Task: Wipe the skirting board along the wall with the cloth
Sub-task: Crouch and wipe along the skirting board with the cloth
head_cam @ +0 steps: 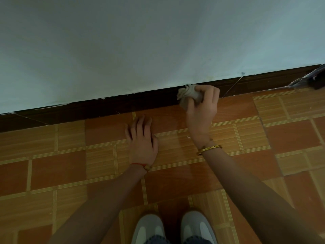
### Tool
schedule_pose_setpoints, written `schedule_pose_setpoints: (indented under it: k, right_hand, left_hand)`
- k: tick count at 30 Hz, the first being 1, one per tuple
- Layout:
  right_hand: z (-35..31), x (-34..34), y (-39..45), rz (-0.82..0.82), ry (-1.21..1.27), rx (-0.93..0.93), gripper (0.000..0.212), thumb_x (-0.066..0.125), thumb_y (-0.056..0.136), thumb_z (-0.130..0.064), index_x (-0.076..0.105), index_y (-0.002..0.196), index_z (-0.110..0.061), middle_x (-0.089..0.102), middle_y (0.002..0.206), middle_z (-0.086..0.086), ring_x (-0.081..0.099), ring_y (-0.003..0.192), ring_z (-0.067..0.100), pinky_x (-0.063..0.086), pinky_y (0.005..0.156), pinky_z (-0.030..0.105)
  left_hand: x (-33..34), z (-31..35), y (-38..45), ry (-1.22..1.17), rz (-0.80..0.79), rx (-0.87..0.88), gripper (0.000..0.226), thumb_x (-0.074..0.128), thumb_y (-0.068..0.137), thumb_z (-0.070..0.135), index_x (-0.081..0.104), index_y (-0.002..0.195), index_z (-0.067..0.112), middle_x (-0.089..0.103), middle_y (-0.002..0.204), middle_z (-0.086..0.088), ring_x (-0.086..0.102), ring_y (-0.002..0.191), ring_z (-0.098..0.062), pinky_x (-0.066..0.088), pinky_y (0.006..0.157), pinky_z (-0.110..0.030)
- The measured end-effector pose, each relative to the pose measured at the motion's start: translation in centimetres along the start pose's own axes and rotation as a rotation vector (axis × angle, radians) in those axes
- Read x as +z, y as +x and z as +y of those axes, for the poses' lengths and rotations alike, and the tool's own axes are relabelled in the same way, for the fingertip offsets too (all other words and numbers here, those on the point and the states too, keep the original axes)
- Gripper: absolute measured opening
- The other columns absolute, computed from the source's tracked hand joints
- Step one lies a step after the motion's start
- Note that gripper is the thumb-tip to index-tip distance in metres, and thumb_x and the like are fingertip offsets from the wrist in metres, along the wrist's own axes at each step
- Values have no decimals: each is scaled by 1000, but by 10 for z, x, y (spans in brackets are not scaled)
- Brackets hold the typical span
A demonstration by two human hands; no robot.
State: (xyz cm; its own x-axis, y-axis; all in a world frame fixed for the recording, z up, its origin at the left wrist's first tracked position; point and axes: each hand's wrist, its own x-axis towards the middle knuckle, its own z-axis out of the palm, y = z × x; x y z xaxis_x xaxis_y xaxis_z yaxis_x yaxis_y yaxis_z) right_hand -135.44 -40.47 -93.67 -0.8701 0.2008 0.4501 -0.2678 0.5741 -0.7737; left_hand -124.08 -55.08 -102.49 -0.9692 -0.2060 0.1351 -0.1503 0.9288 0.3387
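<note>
While the person crouches facing the wall, the right hand (202,106) grips a crumpled pale grey cloth (189,95), fingers curled round it, and presses the wad against the dark brown wooden skirting board (123,104) just right of the frame's centre. That board runs as a long dark band across the picture, low at the left edge and climbing toward the upper right, between the pale painted wall (140,41) above and the orange-brown tiled floor (70,173) below. The left hand (142,138) lies flat on the floor, fingers straight and spread, holding nothing, a little short of the board; it looks like a prop for balance. So the right hand is the one on the job, and the cloth is already touching the board. Everything turns on the board's long axis: the next stroke should travel along that slanting line, left or right, keeping the wad tight to the dark face. Which stretch is already clean I cannot tell. Two grey and white shoes (174,228) sit at the bottom edge.
</note>
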Motion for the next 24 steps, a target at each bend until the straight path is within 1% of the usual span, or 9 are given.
schedule_pose_setpoints:
  k: [4, 7, 9, 11, 14, 16, 18, 21, 24]
  right_hand:
    - [-19, 18, -14, -144, 25, -78, 28, 68, 76, 7, 58, 101, 1, 50, 110, 14, 52, 102, 21, 49, 85, 23]
    - [-37, 39, -28, -313, 16, -295, 24, 66, 79, 9, 62, 101, 1, 55, 107, 16, 51, 101, 25, 45, 87, 22]
    - [-37, 44, -30, -356, -14, -395, 19, 63, 83, 9, 65, 101, 2, 58, 106, 17, 53, 100, 28, 47, 87, 28]
    - [-22, 35, -26, -354, -58, -433, 19, 61, 86, 8, 66, 103, 2, 60, 107, 17, 54, 101, 29, 45, 90, 25]
    - [19, 5, -16, -269, -202, -252, 26, 60, 82, 9, 64, 105, -1, 57, 112, 15, 50, 105, 26, 35, 92, 15]
    - [43, -13, -11, -227, -287, -23, 29, 59, 82, 8, 59, 109, -3, 53, 118, 15, 47, 109, 26, 38, 92, 22]
    - [57, -19, -9, -258, -347, 109, 30, 59, 86, 3, 56, 115, -4, 50, 123, 16, 46, 112, 28, 44, 94, 33]
    - [51, -8, -17, -403, -337, 69, 32, 60, 89, -6, 55, 121, -6, 49, 126, 13, 45, 116, 27, 42, 95, 30]
    - [33, 12, -38, -560, -343, -106, 30, 60, 90, -10, 60, 120, -9, 54, 121, 13, 45, 108, 29, 41, 91, 35]
  left_hand:
    - [-1, 0, 0, 6, -18, 0, 54, 38, 96, 30, 47, 145, 9, 44, 150, -15, 37, 141, -37, 18, 119, -63]
    - [1, -1, 0, 13, -13, 3, 53, 39, 97, 30, 45, 145, 9, 44, 150, -16, 37, 141, -37, 20, 118, -64]
    - [1, -2, -1, 18, -14, 10, 53, 40, 98, 30, 43, 146, 9, 44, 150, -16, 37, 141, -38, 21, 117, -65]
    - [1, -2, -1, 10, -14, 9, 54, 39, 97, 30, 45, 146, 10, 44, 151, -15, 37, 142, -37, 20, 118, -64]
    - [0, -1, 0, -11, -12, -2, 53, 39, 96, 28, 48, 145, 10, 44, 150, -14, 37, 142, -35, 18, 119, -63]
    - [0, 1, 0, -15, -13, -7, 52, 40, 96, 27, 48, 145, 10, 44, 151, -14, 36, 142, -34, 18, 119, -63]
    - [0, 1, 0, -14, -15, -7, 52, 39, 96, 27, 48, 144, 10, 43, 151, -14, 36, 143, -34, 18, 119, -64]
    - [0, 1, -1, 0, -18, -8, 53, 40, 95, 27, 48, 144, 9, 43, 151, -14, 35, 142, -35, 19, 118, -64]
    - [1, 1, -1, 2, -10, -14, 53, 39, 95, 27, 48, 144, 9, 44, 150, -14, 35, 142, -35, 19, 118, -63]
